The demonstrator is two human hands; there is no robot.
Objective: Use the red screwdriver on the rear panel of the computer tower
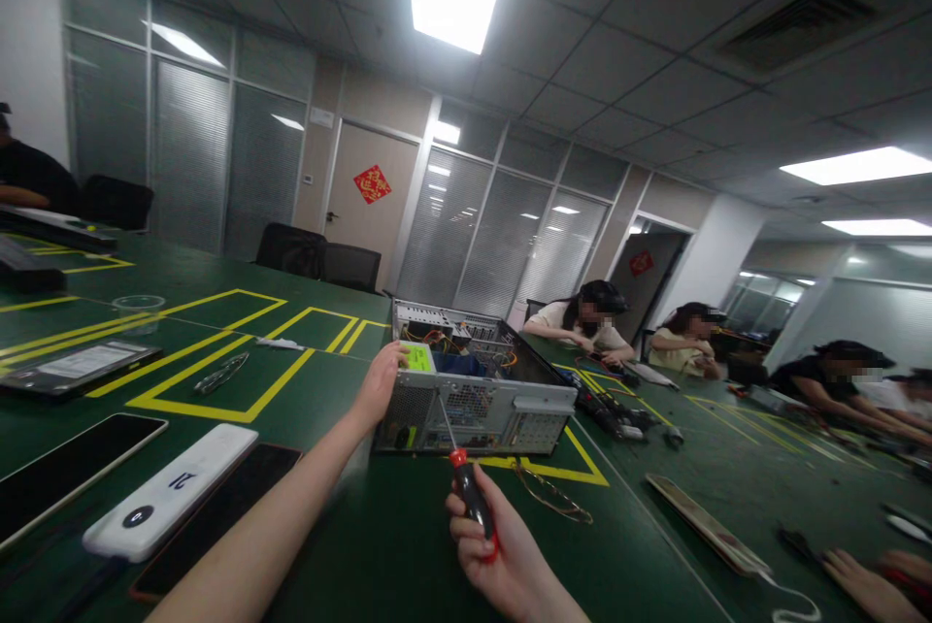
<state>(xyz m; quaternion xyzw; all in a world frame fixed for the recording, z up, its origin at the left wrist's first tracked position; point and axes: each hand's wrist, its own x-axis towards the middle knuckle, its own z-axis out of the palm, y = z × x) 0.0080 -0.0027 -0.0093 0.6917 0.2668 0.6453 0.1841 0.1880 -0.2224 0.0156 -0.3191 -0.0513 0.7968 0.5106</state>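
Observation:
An opened computer case (535,407) lies on the green table with its rear panel facing me and its inside showing from above. My left hand (382,380) rests on the case's left edge, beside a power supply with a yellow-green label (417,358); its fingertips are partly hidden behind the rim. In my right hand (491,531) is a screwdriver (473,497) with a black and red handle, its shaft slanting up toward the rear panel. Whether the tip touches the panel I cannot tell. A thin cable loop (557,497) lies in front of the case.
To the left lie a hard drive (80,366), phones (80,468), a white power bank (175,487), a small clear bag (222,373) and a clear cup (138,312). Another phone (706,524) lies at right, near a co-worker's hand (866,584). Several people sit along the table.

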